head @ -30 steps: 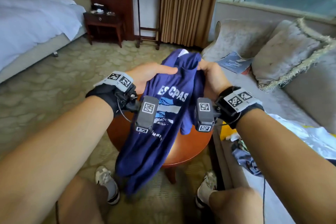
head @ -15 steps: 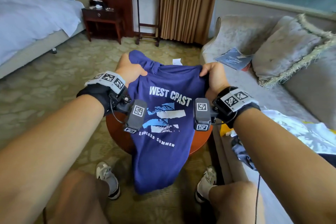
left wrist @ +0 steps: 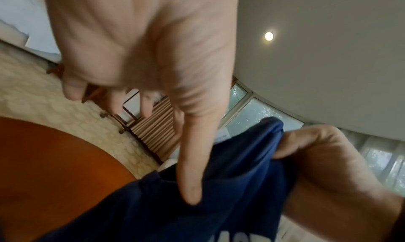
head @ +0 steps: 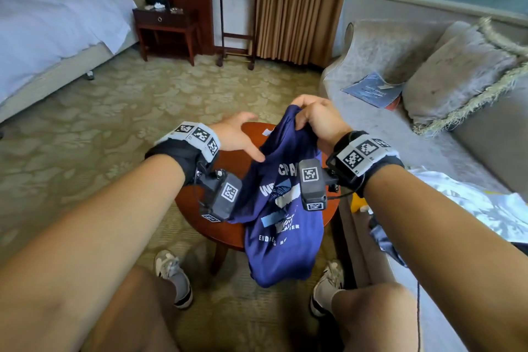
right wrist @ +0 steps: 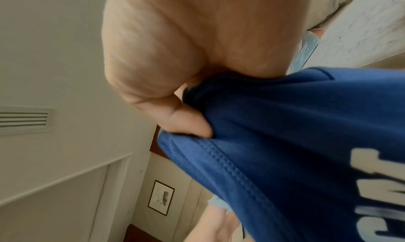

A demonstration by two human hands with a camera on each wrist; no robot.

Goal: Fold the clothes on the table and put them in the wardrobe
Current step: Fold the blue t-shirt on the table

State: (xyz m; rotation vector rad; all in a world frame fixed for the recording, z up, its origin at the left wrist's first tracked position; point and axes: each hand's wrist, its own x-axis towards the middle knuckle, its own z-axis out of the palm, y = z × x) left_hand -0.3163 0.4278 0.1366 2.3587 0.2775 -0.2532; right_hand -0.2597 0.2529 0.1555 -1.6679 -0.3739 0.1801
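The left hand [head: 238,134] was spread open, fingers straight, its thumb touching a navy printed T-shirt [head: 285,226]. The shirt hung bunched over the round wooden table [head: 200,217], its top edge gripped in the right hand [head: 317,120].

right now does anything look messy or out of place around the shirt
Yes. The navy blue printed t-shirt hangs bunched from the right hand, its print creased, trailing off the round wooden table toward the floor. The left hand only touches it. More clothes lie crumpled on the grey sofa.
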